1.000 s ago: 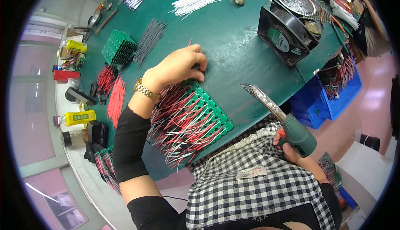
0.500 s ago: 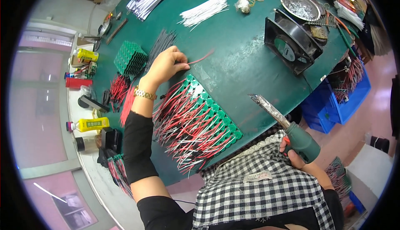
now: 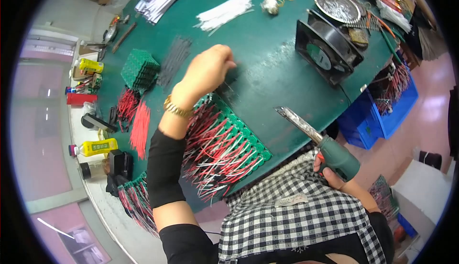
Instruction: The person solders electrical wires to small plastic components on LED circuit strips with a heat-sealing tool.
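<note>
My left hand (image 3: 209,70) is closed above the far corner of a green circuit-board panel (image 3: 239,127). Its fingers point down and away, and whatever they hold is hidden. Dense red and white wires (image 3: 215,159) spread from the panel toward my left forearm. Lower right, my right hand (image 3: 330,172) grips the green handle of a pistol-grip soldering iron (image 3: 338,159). The iron's worn metal barrel slants up and left over the table edge, its tip apart from the panel. Left of my left hand lie thin dark grey strips (image 3: 175,60).
A black fan (image 3: 327,51) stands on the green table (image 3: 265,80), near a metal bowl (image 3: 337,5). White wire bundles (image 3: 224,13) lie at the back. Stacked green boards (image 3: 138,68) and red wires (image 3: 140,127) are on the left. A blue bin (image 3: 368,123) sits beyond the right edge.
The red wire that showed at my left fingertips is out of sight. My left hand has shifted right and turned, its fingers now curled downward. My right hand still holds the soldering iron; the view has shifted slightly.
</note>
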A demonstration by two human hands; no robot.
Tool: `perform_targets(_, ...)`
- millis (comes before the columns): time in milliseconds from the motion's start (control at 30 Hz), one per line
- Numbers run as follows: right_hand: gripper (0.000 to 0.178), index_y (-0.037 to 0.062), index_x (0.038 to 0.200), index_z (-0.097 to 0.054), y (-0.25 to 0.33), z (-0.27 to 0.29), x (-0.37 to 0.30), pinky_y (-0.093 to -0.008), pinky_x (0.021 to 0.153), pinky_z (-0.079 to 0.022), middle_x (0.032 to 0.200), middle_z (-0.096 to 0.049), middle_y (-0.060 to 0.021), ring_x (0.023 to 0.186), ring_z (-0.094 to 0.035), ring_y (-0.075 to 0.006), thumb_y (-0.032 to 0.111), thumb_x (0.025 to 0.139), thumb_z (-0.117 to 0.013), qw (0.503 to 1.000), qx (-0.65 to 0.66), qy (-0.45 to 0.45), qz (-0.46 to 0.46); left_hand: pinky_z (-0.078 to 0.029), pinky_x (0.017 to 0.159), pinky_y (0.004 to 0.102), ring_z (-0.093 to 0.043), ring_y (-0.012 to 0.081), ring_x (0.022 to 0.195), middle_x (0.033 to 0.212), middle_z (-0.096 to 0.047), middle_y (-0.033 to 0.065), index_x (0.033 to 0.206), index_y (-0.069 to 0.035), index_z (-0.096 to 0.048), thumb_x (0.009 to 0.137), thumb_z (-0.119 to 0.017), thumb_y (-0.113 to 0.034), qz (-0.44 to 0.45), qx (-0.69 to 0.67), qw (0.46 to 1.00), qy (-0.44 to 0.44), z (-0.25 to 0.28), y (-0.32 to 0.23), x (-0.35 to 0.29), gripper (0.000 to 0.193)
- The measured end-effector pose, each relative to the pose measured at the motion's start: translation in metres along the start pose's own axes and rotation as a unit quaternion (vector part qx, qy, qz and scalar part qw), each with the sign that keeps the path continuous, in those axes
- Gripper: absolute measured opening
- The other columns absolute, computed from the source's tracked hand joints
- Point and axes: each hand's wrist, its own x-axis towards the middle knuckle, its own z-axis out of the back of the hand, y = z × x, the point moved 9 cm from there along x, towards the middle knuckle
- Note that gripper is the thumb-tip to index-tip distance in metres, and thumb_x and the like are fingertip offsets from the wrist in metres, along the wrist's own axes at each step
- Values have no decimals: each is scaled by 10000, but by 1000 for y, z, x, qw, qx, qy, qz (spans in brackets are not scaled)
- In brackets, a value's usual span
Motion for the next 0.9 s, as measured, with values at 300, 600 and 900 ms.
perform_targets(300, 247, 1, 1024, -609, -5, -2, -3, -281, 682, -526, 870, -643, -75, 731, -639, -145, 92, 795, -625, 999, 6, 2, -49, -486, 527, 370, -589, 277, 620, 726, -544, 92, 816, -65, -566, 753, -677, -58, -9, -84, 996, 24, 29, -128, -107, 129)
perform_targets(600, 328, -49, 1051, -611, -33, 0, -28, -288, 669, -553, 859, -691, -133, 740, -677, -171, 124, 783, -686, 969, 124, -1, -215, -468, 472, 315, -576, 209, 542, 685, -557, 56, 745, -66, -596, 686, -680, 4, 108, -169, 975, -94, -39, -98, -148, 124)
perform_targets(900, 290, 68, 974, -685, 10, -14, -12, -315, 678, -529, 847, -699, -50, 734, -668, -206, 265, 763, -658, 985, -116, 97, -81, -454, 460, 309, -569, 192, 539, 646, -542, 43, 708, -70, -565, 660, -680, 0, 88, -156, 978, -110, -37, -97, -144, 142)
